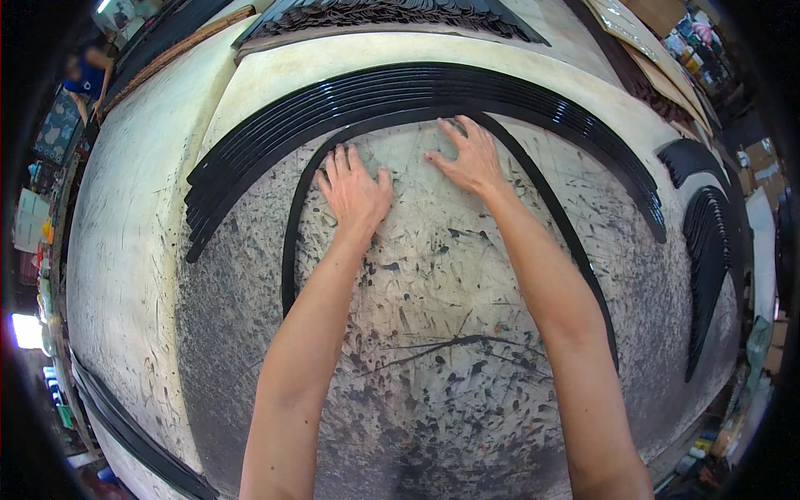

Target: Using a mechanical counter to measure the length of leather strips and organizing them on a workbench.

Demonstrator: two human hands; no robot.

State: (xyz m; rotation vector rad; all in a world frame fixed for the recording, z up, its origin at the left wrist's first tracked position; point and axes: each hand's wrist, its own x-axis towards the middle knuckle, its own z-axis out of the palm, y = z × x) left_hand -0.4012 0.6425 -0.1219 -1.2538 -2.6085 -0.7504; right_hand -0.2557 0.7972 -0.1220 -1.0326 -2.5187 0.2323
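Observation:
One long black strap (562,215), apparently leather, lies bent in a wide arch on the scuffed worktable (437,281). My left hand (356,187) rests palm down inside the arch, fingers spread, with its fingertips close beside the strap's left bend. Near the top of the arch is my right hand (470,153), fingers apart and curved, its fingertips at the strap's inner edge. Neither hand grips anything. Just beyond, several glossy black straps (400,87) lie side by side in a broad row. My forearms hide parts of the single strap's two ends.
Dark strips (387,15) are piled at the far side. Fanned black pieces (706,269) lie at the right. More dark strips (131,419) hang along the lower left edge. Cardboard sheets (656,69) stand at the upper right. Another person (87,78) is at the far left.

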